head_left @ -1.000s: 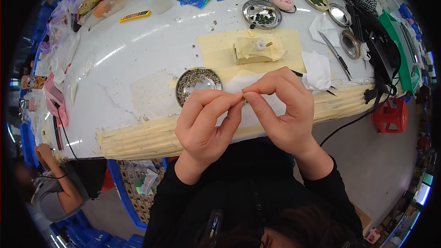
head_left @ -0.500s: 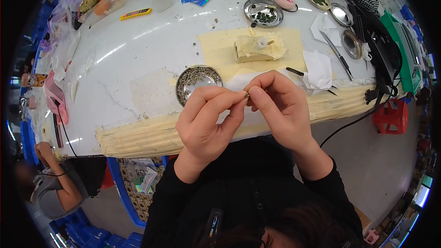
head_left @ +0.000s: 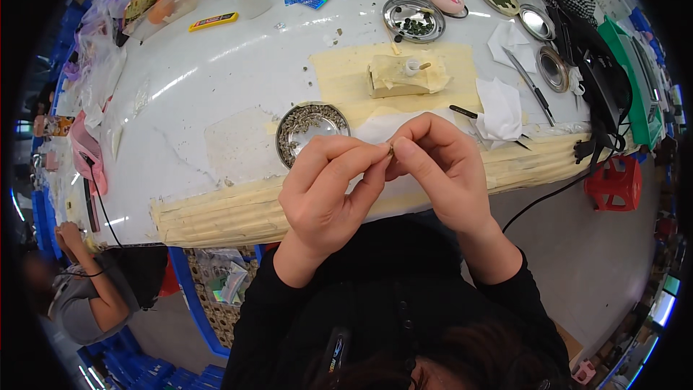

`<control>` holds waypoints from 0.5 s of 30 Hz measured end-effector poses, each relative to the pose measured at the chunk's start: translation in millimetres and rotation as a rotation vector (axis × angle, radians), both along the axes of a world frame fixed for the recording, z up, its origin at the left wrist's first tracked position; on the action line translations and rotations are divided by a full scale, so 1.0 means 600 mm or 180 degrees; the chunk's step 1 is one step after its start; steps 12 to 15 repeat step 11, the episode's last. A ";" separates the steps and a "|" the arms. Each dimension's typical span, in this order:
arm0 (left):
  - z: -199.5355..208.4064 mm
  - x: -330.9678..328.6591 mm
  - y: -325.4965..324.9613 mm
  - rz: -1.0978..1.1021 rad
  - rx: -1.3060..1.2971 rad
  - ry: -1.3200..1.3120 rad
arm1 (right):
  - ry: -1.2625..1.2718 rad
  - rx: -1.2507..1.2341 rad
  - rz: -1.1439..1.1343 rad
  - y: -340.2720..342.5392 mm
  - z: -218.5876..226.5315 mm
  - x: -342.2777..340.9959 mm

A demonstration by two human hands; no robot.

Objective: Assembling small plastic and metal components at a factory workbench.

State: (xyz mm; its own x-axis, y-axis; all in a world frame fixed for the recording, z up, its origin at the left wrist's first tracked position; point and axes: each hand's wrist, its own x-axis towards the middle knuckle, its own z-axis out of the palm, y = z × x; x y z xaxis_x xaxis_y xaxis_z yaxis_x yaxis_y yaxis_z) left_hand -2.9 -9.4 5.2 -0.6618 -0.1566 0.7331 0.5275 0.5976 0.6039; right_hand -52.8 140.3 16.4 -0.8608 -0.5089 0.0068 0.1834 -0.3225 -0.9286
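Observation:
My left hand (head_left: 325,195) and my right hand (head_left: 447,177) meet over the table's front edge. Thumb and fingertips of both are pinched on a tiny brownish-gold piece (head_left: 390,150); its exact kind is too small to make out. Just beyond my left hand stands a round metal dish (head_left: 326,128) holding many small greyish bits, partly hidden by my fingers. A block wrapped in cream tape (head_left: 382,88) sits farther off, with a small white cup (head_left: 412,67) on top. To the right of my right hand lie a crumpled white tissue (head_left: 499,117) and a dark slim tool (head_left: 463,111).
Long tweezers (head_left: 530,85) rest at the right, near metal lids (head_left: 553,71). A metal plate (head_left: 393,23) of dark green pieces stands at the back. A yellow cutter (head_left: 213,22) lies back left. A red stool (head_left: 613,184) stands right; another person (head_left: 97,289) sits left.
Both hands have barely moved, keeping their pinch. The tiny piece has turned slightly between the fingertips, and the right hand has shifted a little to the right.

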 end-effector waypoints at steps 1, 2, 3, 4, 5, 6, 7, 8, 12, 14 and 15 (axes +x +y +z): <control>0.000 0.000 -0.001 -0.0057 0.0068 -0.0053 | -0.0166 -0.0050 0.0058 0.002 0.002 -0.001; -0.001 0.000 0.000 -0.0033 0.0073 -0.0050 | -0.0333 -0.0100 0.0116 0.003 0.002 -0.002; -0.002 -0.001 0.001 -0.0010 0.0079 -0.0048 | 0.0081 0.0073 -0.0064 0.002 -0.001 0.001; -0.002 -0.001 0.002 0.0015 0.0082 -0.0047 | 0.0493 0.0243 -0.0241 -0.001 -0.007 0.006; -0.001 -0.002 0.003 0.0060 0.0038 -0.0034 | 0.0905 0.0414 -0.0419 -0.002 -0.010 0.009; 0.000 -0.002 0.004 0.0103 -0.0006 -0.0022 | 0.1569 0.0703 -0.0606 -0.002 -0.011 0.007; 0.000 -0.002 0.005 0.0145 -0.0044 -0.0009 | 0.2233 0.0997 -0.0791 -0.003 -0.012 0.002; 0.000 -0.002 0.005 0.0144 -0.0081 0.0004 | 0.2897 0.1292 -0.0974 -0.003 -0.013 0.000; -0.002 -0.003 0.004 0.0142 -0.0158 0.0032 | 0.1477 0.0746 -0.0449 0.004 -0.019 0.001; -0.002 -0.003 0.004 0.0142 -0.0158 0.0032 | 0.1477 0.0746 -0.0449 0.004 -0.019 0.001; -0.002 -0.003 0.004 0.0142 -0.0158 0.0032 | 0.1477 0.0746 -0.0449 0.004 -0.019 0.001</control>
